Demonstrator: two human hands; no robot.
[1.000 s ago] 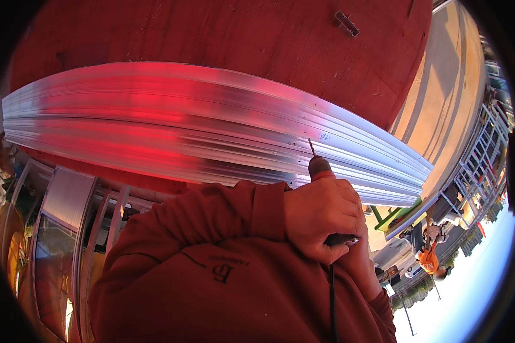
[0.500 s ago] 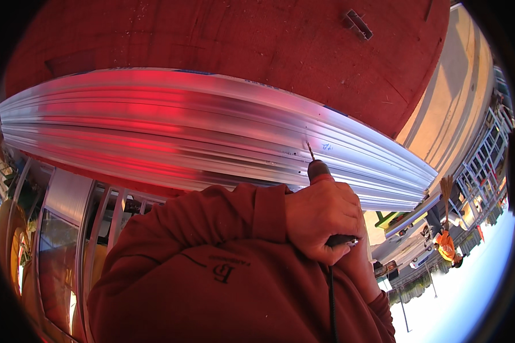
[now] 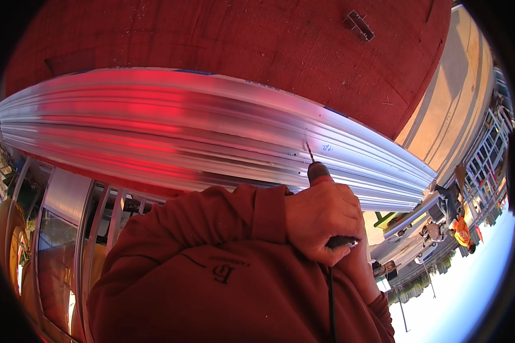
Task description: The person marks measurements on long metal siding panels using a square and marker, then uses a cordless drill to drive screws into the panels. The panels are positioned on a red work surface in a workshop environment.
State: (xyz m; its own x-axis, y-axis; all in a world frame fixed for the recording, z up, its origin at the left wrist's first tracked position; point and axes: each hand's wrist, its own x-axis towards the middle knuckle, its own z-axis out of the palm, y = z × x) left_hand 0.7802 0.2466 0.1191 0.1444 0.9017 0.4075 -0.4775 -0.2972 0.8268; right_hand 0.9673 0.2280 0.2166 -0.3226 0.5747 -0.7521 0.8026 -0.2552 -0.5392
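Observation:
A corded power drill (image 3: 319, 172) with a dark chuck is held over a bundle of long silver metal profiles (image 3: 240, 128). Its thin drill bit (image 3: 309, 151) points away from me, the tip on or just over a profile near small dark holes and a blue handwritten mark. My left hand (image 3: 320, 220) is closed around the drill body. Behind it, my right hand (image 3: 356, 251) is mostly covered, and it appears closed on the drill's rear part. A black cord (image 3: 331, 306) hangs down from the drill across my dark red sweatshirt.
The profiles lie along a red board surface (image 3: 240, 40), with a short cut profile piece (image 3: 360, 26) at the far right. Metal frames (image 3: 68, 194) stand at the near left. On the right, a person in an orange top (image 3: 461, 230) is on the pavement, near a frame rack (image 3: 486, 154).
The person in orange at the right has shifted outward and slightly up in the picture. My hands and the drill have stayed almost in place.

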